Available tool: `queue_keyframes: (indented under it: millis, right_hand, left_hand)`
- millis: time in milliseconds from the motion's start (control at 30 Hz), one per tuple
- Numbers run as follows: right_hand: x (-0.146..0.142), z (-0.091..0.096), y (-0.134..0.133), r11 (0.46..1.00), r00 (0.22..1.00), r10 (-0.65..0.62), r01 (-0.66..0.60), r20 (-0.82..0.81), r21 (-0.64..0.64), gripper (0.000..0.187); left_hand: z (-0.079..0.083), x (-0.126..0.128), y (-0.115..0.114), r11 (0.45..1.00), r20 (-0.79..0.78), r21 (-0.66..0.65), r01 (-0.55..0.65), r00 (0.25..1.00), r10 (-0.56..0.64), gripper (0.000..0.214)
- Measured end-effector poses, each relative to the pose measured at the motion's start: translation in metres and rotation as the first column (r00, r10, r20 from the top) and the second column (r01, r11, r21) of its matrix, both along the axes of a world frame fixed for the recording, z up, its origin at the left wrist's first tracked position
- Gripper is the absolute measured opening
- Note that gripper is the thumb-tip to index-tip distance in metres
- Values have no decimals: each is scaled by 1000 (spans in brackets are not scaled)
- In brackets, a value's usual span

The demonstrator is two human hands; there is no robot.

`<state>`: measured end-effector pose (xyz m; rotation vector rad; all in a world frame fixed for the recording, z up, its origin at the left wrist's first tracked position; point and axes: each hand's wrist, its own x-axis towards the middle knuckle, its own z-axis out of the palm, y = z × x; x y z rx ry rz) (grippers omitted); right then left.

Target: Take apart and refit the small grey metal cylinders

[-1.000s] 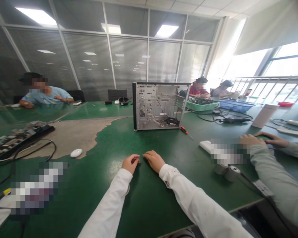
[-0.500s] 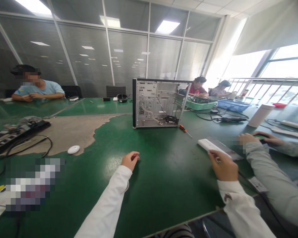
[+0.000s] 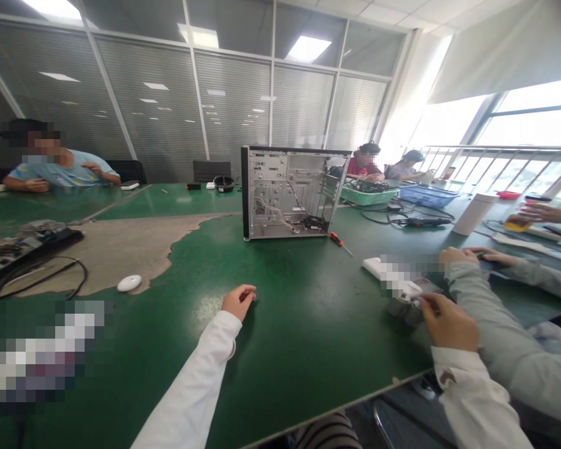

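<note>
My left hand (image 3: 237, 301) rests on the green table (image 3: 285, 324), its fingers curled into a loose fist with nothing in it. Far out to the right, my right hand (image 3: 449, 324) pinches a small grey roll (image 3: 401, 307) lying beside a blurred white item near the table's edge. An open computer case (image 3: 285, 193) stands upright in the middle of the table, its bare interior and loose wires facing me. An orange-handled screwdriver (image 3: 339, 240) lies just right of it.
A co-worker's grey sleeve (image 3: 500, 330) and hands lie close to my right hand. A white puck (image 3: 129, 283) and black cables (image 3: 37, 274) sit at the left. A white cylinder (image 3: 470, 214), green basket (image 3: 371, 196) and blue basket (image 3: 427, 195) stand at the back right. Other people sit further off.
My right hand left the spot beside my left hand and swung far right to the grey rolls. My left hand stayed put. The view shifted slightly right.
</note>
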<state>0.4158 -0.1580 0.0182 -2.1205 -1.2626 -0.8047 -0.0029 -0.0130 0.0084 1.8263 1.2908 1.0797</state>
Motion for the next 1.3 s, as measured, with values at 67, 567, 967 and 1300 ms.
queue_keyframes:
  millis: [67,567,967,1300]
  right_hand:
    - [0,0,-1,1000,1000,-10,10,-13,12,25]
    - [5,-3,-5,1000,999,20,-21,46,17,27]
    - [-9,2,-8,989,993,117,-116,-9,92,25]
    - [13,24,23,828,967,255,-209,17,-521,47]
  left_hand:
    - [0,0,1,1000,2,-3,-2,1000,2,20]
    - [-1,1,2,1000,7,-8,-5,1000,5,21]
    - [4,1,-1,1000,19,-17,-5,1000,5,21]
    - [-1,4,4,999,-8,-10,-39,999,39,21]
